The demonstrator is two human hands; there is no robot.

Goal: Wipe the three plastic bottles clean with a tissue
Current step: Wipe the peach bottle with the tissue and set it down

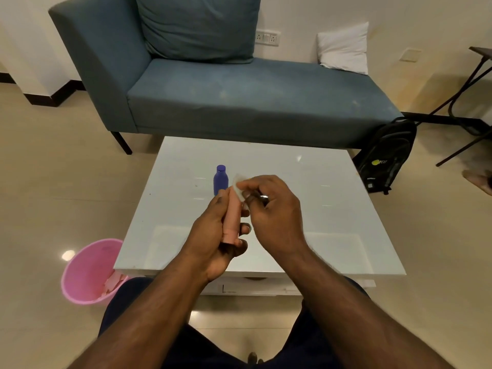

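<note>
My left hand (pixel 217 237) grips a slim pink plastic bottle (pixel 232 217), held above the white table (pixel 332 209) with its cap end toward me. A white tissue (pixel 238 188) is pinched in my right hand (pixel 269 206) and pressed against the bottle's far end. Just behind my hands a purple bottle (pixel 220 180) with a round cap stands upright on the table. Something small and shiny shows under my right fingers; I cannot tell what it is. I see no third bottle.
A pink waste bin (pixel 87 272) with scraps inside stands on the floor left of the table. Behind the table is a blue sofa (pixel 239 97) with cushions. A black backpack (pixel 383 158) leans at the right, near a dark table frame (pixel 468 83).
</note>
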